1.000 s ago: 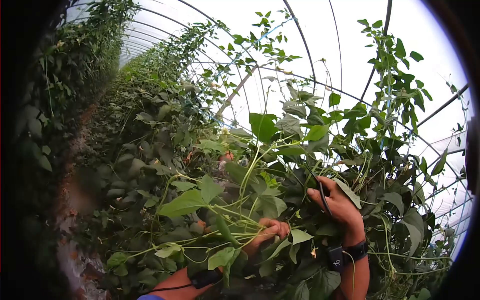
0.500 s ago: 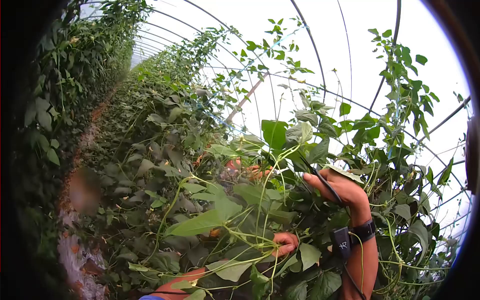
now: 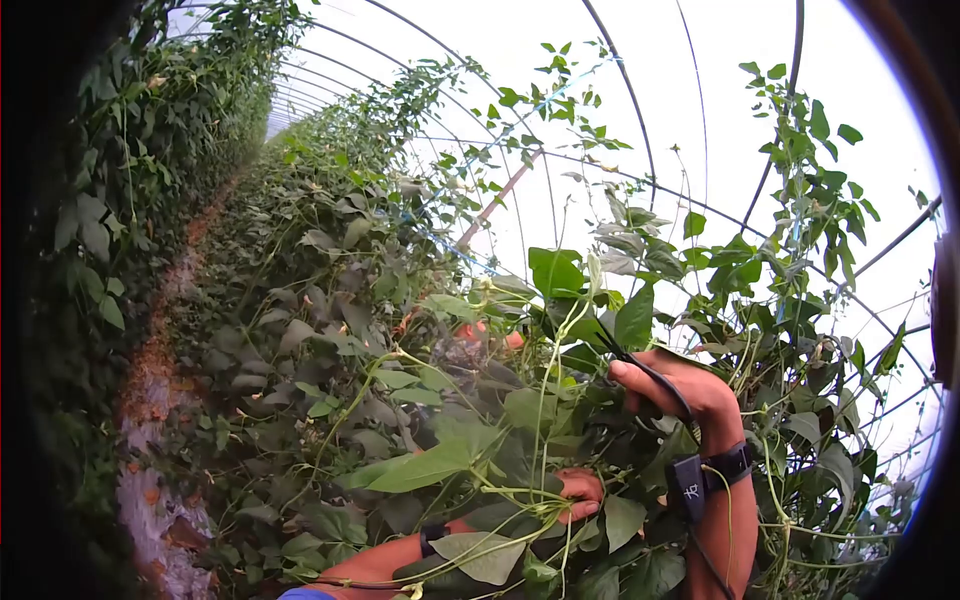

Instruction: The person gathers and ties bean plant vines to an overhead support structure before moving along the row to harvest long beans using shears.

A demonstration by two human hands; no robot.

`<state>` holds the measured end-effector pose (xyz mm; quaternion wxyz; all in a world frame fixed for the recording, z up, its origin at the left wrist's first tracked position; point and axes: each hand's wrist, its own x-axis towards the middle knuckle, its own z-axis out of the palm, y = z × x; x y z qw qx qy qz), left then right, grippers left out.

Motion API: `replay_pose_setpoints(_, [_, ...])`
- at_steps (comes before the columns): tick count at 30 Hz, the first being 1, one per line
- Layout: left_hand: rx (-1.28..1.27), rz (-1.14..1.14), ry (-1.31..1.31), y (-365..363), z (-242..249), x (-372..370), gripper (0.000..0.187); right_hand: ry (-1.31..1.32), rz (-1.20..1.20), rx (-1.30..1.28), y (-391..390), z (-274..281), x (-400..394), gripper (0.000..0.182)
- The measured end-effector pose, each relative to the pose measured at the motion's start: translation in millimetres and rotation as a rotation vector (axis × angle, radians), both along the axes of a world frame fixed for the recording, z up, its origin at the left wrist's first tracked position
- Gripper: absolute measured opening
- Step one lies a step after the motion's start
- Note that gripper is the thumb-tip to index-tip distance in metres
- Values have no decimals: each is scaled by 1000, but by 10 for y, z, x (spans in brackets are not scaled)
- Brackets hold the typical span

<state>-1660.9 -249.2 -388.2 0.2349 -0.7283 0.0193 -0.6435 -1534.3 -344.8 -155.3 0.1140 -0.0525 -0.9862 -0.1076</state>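
My left hand (image 3: 580,495) is low in the foliage at the centre, fingers curled together where several green vine stems (image 3: 515,491) meet; leaves hide part of it. Broad leaves hang around it, among them a pale one (image 3: 478,556) across the wrist. Higher and to the right, my right hand (image 3: 675,385) is bent at the wrist and closed on a black looped tool (image 3: 655,376) that looks like scissors. Its dark tips point up and left into the leaves, beside upright pale green stems (image 3: 550,380).
Climbing plants (image 3: 300,250) form a dense row into the distance, with another leafy row (image 3: 130,170) at the left. A narrow soil path (image 3: 165,350) runs between them. Curved frame poles (image 3: 627,85) arch overhead. Reddish patches (image 3: 475,332) behind the foliage are too hidden to identify.
The left forearm shows more, with its dark wristband now visible. My left hand has shifted slightly right. Near the right hand, leaves have moved and the black tool shows more clearly.
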Motion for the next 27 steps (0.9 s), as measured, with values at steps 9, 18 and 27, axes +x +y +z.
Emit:
replay_pose_setpoints(9, [-191,203,67,-182,-62,-45,13,8,131,-37,-16,-59,-223,60])
replay_pose_setpoints(18, [-379,-408,-199,-519,-76,163,15,543,471,-317,266,-414,-211,38])
replay_pose_setpoints(27, [-455,-880,-506,-855,-212,20,11,633,426,-329,869,-686,-217,39])
